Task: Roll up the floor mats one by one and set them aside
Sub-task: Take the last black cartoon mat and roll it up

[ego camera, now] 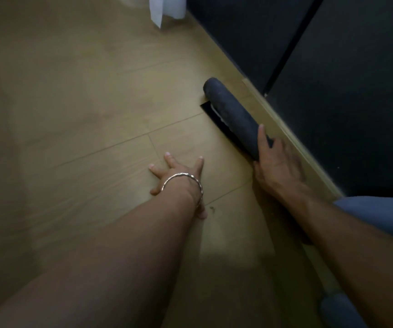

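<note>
A dark grey floor mat [231, 112] lies rolled into a tube on the wooden floor, close to the dark wall. A short black flap of it still lies flat along its left side. My right hand [277, 164] grips the near end of the roll, thumb over the top. My left hand [178, 178], with a silver bangle on the wrist, presses flat on the bare floor with fingers spread, left of the roll and apart from it.
A dark wall or cabinet front [332, 67] with a light wooden skirting [292, 143] runs diagonally on the right. White fabric [164, 8] hangs at the top. A blue-clad knee [384, 216] shows at the right edge. Wooden floor [72, 114] spreads to the left.
</note>
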